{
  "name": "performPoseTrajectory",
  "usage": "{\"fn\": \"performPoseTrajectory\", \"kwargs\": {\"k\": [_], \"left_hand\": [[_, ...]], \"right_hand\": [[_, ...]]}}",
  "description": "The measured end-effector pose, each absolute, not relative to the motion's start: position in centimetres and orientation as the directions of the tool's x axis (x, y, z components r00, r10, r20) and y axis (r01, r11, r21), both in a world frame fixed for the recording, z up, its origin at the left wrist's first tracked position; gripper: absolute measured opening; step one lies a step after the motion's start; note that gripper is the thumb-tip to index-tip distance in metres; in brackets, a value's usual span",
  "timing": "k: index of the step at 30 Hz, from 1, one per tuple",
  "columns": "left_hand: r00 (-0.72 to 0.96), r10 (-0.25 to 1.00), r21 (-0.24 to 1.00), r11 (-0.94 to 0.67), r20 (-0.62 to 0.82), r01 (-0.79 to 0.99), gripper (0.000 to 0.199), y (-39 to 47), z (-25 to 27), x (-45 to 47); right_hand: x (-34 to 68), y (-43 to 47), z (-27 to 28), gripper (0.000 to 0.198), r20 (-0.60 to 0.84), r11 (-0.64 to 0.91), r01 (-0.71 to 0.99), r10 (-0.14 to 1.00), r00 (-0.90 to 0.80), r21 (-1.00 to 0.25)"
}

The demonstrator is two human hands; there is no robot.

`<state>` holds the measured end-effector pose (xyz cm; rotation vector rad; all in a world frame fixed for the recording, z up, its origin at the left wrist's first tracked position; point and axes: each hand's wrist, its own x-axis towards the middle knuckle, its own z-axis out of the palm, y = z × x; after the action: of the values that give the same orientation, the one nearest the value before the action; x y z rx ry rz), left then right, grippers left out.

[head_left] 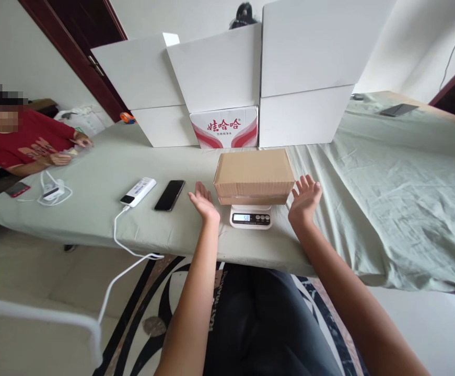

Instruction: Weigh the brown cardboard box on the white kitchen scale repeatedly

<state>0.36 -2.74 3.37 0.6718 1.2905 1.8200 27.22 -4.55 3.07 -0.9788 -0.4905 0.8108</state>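
Head view: a brown box (255, 175) sits on a smaller scale (251, 222) on the worktop (387, 198). It sticks out, so a bump from the left hand (204, 203) or right hand (305, 202), both beside it with loose, empty fingers, might tip it.

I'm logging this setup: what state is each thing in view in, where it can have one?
Cardboard box: no open flap showing, on the scale
Scale: display lit
Left hand: open, apart from the box
Right hand: open, contact with box unclear
Black phone: screen dark
White device: cable plugged in
Red-and-white carton: lettering right way up
Tablecloth: wrinkled at right
Door: appears shut
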Motion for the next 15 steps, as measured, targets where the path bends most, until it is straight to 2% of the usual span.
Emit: {"fn": "performPoseTrajectory", "kwargs": {"k": [4,10,13,15], "left_hand": [[-0.552,0.828,0.927,-0.124,-0.100,-0.354,0.098,-2.7,3.7,0.4],[-0.548,0.830,0.925,-0.126,-0.099,-0.357,0.093,-2.6,3.6,0.3],[-0.526,0.846,0.942,-0.099,-0.090,-0.320,0.097,-2.5,3.6,0.3],[-0.524,0.846,0.927,-0.113,-0.099,-0.357,0.097,-2.6,3.8,0.5]], "right_hand": [[27.2,-4.5,3.5,0.063,-0.082,0.267,-0.443,0.776,0.626,-0.856],[28.1,-3.9,2.7,0.064,-0.102,0.228,-0.440,0.786,0.609,-0.868],[28.4,-3.7,2.7,0.063,-0.127,0.205,-0.456,0.791,0.599,-0.866],[28.3,-3.8,3.0,0.059,-0.153,0.210,-0.479,0.776,0.612,-0.852]]}}
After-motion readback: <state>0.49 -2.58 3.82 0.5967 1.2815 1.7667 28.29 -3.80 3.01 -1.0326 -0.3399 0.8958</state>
